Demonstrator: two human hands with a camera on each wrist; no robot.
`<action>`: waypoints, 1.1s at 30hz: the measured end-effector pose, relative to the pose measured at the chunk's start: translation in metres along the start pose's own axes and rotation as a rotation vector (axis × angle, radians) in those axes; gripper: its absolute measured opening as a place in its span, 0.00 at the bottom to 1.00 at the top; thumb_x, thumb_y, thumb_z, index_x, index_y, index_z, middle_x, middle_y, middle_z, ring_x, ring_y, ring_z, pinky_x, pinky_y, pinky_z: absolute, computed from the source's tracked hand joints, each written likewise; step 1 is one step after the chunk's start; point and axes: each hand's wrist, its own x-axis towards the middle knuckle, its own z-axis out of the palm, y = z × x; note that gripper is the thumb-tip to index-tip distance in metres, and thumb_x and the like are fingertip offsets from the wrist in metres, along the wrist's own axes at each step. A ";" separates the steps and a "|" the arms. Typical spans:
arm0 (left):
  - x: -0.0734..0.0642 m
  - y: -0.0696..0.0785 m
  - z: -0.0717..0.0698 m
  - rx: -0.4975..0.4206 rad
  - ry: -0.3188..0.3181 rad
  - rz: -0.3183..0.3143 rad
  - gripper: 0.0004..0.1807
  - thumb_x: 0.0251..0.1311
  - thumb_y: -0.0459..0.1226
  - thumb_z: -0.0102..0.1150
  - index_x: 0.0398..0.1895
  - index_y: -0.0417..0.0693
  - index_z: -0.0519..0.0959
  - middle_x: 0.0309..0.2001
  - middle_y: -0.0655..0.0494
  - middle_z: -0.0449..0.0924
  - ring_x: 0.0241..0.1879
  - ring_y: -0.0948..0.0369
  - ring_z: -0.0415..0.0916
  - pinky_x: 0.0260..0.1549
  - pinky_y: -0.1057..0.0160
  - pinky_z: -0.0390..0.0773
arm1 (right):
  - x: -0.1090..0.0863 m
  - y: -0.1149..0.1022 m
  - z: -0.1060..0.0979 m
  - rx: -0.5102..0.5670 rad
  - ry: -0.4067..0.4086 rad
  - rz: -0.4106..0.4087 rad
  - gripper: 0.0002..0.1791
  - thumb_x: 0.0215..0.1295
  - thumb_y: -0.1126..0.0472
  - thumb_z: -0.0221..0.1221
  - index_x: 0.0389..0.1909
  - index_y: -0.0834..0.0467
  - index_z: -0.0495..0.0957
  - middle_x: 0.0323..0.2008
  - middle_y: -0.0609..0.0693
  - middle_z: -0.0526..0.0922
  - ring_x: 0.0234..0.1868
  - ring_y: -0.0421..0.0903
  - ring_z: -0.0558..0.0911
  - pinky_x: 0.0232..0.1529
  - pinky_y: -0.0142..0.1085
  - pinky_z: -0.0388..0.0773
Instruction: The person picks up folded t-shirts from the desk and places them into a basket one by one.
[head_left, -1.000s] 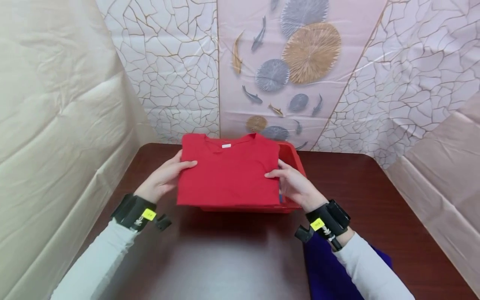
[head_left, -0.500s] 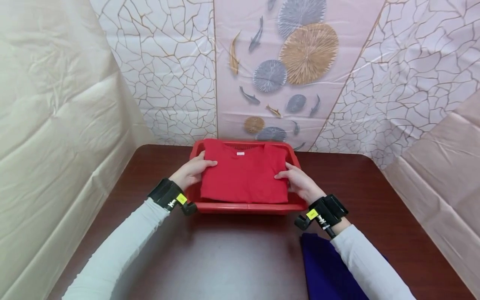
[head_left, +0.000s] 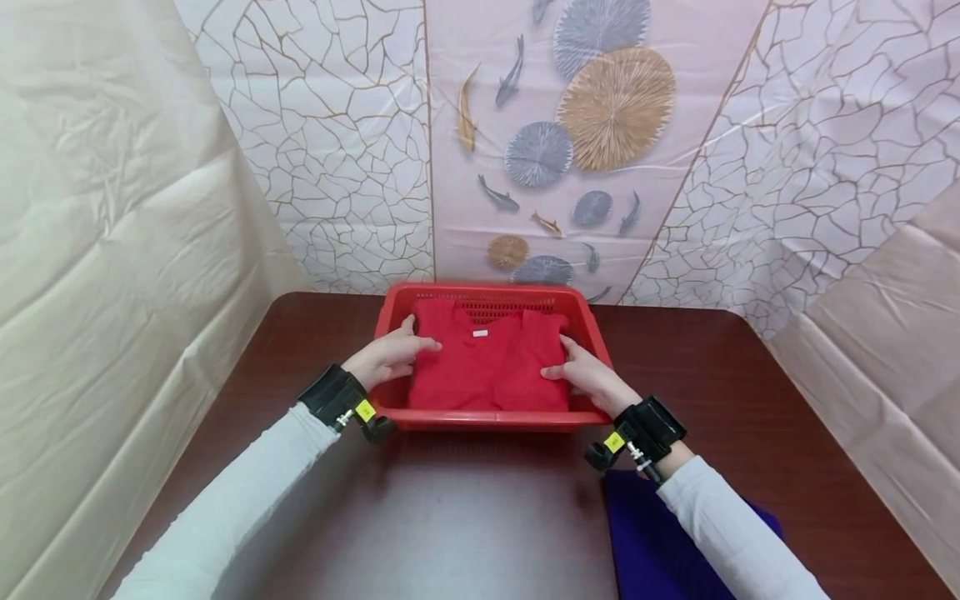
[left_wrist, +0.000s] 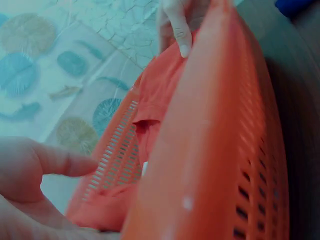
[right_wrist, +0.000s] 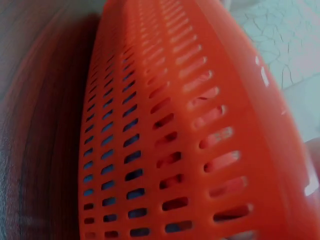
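Presently the red shirt (head_left: 487, 367) is lying inside the basket (head_left: 480, 417), around the centre of the head view, folded to a flat block, with its neck and white label (head_left: 480, 333) toward the far wall. My left hand (head_left: 384, 358) is at its left edge; the left wrist view shows the finger straight and the gap to the thumb wide, so I see no firm grip there. My right hand (head_left: 596, 383) is at the right edge, with its thumb over the fabric; whether it pinches, I cannot tell, because the shirt and the basket hide the other fingers. I judge the shirt to be light, soft and not fragile, and not much slippery. It has little stiffness, so the middle may sag and the folds may loosen if only one side is held; better is to take both side edges, thumbs above and fingers below, keeping the layers together. Through the slots in the right wrist view something blue (right_wrist: 132, 157) shows. A dark blue cloth (head_left: 660, 542) lies on the table (head_left: 450, 517), at the lower right of the head view
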 end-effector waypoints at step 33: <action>-0.047 -0.005 0.044 1.197 0.180 0.672 0.13 0.52 0.45 0.63 0.41 0.56 0.82 0.29 0.64 0.81 0.24 0.69 0.72 0.24 0.68 0.78 | -0.025 -0.006 0.011 -0.831 0.212 -0.561 0.10 0.53 0.55 0.65 0.37 0.49 0.80 0.30 0.44 0.83 0.30 0.41 0.77 0.32 0.40 0.78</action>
